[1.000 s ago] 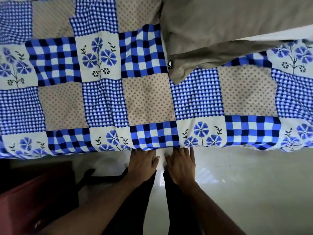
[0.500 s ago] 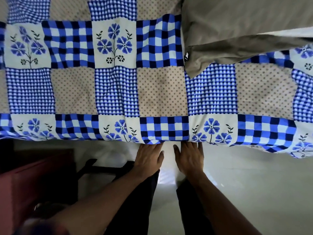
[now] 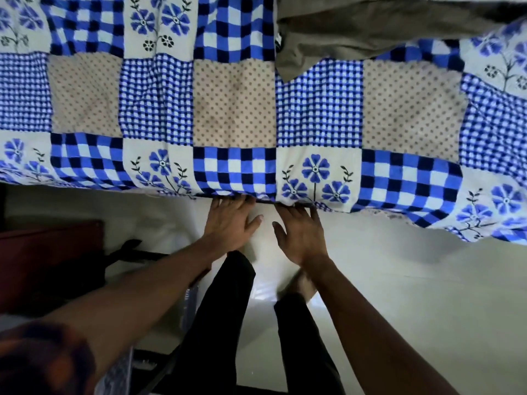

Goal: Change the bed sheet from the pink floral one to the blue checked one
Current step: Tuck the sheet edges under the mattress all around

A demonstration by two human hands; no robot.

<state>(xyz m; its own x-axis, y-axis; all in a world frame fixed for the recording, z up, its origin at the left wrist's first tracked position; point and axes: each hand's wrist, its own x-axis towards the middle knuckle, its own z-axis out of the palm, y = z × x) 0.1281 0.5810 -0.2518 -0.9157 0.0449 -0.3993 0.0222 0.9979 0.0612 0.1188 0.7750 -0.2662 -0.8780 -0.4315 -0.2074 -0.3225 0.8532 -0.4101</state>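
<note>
Blue sheet [image 3: 233, 109] lies spread from 9 to 3 o'clock. No pink sheet in sight. Left hand [image 3: 231, 220] and right hand [image 3: 302, 232] at centre: grip unclamped, fingers straight, tips under hem [image 3: 370, 208]. Probably tucking. Next, likely the slack at 3 o'clock.

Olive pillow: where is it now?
The olive pillow lies at the head view's upper right, on the blue checked sheet, across from the left hand and right hand at its near edge.

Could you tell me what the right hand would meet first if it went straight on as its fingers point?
The near edge of the blue checked sheet: the straight fingertips of the right hand already seem to touch it. What lies beneath that edge is hidden.
</note>
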